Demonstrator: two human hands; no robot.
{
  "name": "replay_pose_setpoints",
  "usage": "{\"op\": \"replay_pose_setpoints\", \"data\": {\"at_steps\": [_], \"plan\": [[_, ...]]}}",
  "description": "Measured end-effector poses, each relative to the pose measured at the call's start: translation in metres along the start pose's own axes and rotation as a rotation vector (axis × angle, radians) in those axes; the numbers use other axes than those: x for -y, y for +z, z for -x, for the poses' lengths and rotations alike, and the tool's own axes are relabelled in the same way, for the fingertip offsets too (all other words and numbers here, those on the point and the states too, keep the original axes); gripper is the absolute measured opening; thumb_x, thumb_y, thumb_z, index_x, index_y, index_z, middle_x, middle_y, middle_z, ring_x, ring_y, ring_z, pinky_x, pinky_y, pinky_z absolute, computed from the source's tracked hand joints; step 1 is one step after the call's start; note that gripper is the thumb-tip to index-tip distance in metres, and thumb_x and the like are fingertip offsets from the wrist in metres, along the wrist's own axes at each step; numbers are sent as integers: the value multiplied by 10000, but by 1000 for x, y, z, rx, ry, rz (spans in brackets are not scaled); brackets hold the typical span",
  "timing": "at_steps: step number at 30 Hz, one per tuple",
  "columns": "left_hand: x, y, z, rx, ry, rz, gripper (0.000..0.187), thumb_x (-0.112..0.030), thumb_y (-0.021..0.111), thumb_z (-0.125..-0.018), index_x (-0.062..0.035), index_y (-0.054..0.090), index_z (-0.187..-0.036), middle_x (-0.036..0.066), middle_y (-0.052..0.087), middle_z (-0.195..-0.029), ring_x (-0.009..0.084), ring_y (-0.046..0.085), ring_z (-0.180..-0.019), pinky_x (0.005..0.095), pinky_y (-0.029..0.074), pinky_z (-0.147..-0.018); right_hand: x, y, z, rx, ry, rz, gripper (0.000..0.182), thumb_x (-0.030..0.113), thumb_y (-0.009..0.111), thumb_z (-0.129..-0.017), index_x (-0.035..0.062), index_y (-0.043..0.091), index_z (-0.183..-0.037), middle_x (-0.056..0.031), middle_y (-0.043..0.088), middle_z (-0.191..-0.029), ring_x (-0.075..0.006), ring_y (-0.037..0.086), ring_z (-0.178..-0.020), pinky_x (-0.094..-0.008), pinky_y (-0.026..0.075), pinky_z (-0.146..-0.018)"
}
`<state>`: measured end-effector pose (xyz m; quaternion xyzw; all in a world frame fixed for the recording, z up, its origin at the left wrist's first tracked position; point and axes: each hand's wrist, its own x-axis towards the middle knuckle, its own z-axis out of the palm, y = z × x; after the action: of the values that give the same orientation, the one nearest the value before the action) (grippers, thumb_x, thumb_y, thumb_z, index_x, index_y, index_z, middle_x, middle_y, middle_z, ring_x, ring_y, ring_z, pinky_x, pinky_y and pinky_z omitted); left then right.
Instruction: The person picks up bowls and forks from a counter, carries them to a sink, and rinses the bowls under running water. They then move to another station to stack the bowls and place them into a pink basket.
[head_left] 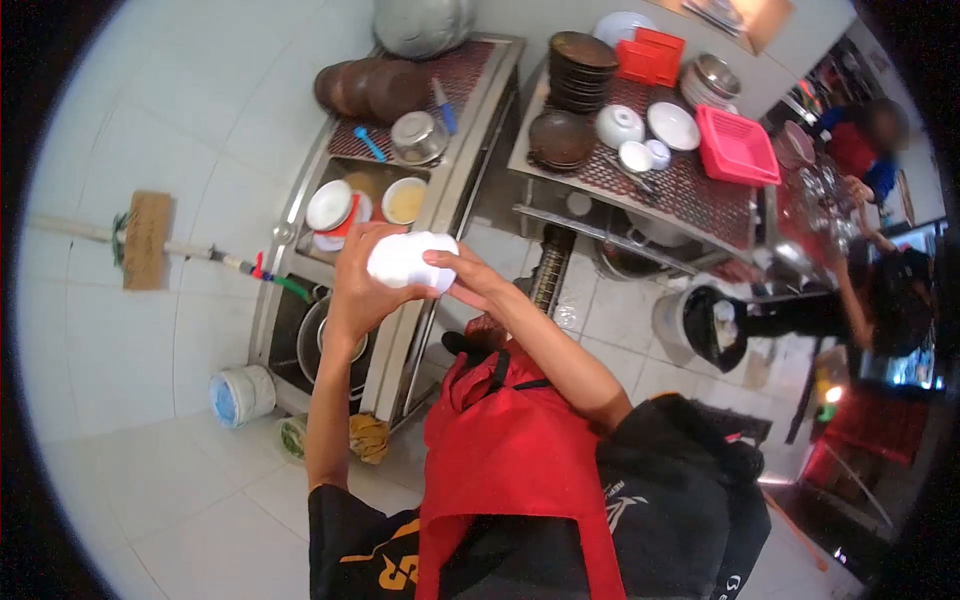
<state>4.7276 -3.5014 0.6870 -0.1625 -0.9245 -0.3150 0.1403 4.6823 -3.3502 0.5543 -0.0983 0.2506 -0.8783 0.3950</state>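
Observation:
Both my hands hold white bowls (408, 262), which look like a small nested stack; glare washes out their detail. My left hand (358, 290) wraps round their left side, and my right hand (468, 276) grips them from the right with the thumb on top. They are held up over the front edge of the metal sink counter (400, 340). Just beyond, in the upper basin, are a white bowl (329, 205), a red item (352, 215) and a bowl of yellowish liquid (405, 200).
A lower basin holds a large metal pot (315, 335). Metal pot (418, 137), blue-handled knife (444, 105) and blue spoon (369, 143) lie on the counter. The right rack carries dark plates (582, 70), white bowls and a pink basket (737, 146). Other people (860, 140) stand at right.

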Motion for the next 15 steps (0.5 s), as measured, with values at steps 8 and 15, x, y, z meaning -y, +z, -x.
{"op": "replay_pose_setpoints", "data": {"at_steps": [8, 15], "plan": [[-86, 97, -94, 284, 150, 172, 793, -318, 940, -470, -25, 572, -1108, 162, 613, -1036, 339, 616, -986, 409, 490, -858, 80, -50, 118, -269, -415, -48, 643, 327, 736, -838, 11, 462, -1327, -92, 600, -1174, -189, 607, -1055, -313, 528, -870], [-139, 163, -144, 551, 298, 289, 726, -298, 910, -521, -33, 552, -1094, 169, 615, -970, 373, 614, -954, 419, 488, -833, 102, -89, 169, -412, -623, -201, 657, 310, 752, -828, 1, 454, -1326, -88, 601, -1157, -182, 612, -1003, -302, 528, -810]]}}
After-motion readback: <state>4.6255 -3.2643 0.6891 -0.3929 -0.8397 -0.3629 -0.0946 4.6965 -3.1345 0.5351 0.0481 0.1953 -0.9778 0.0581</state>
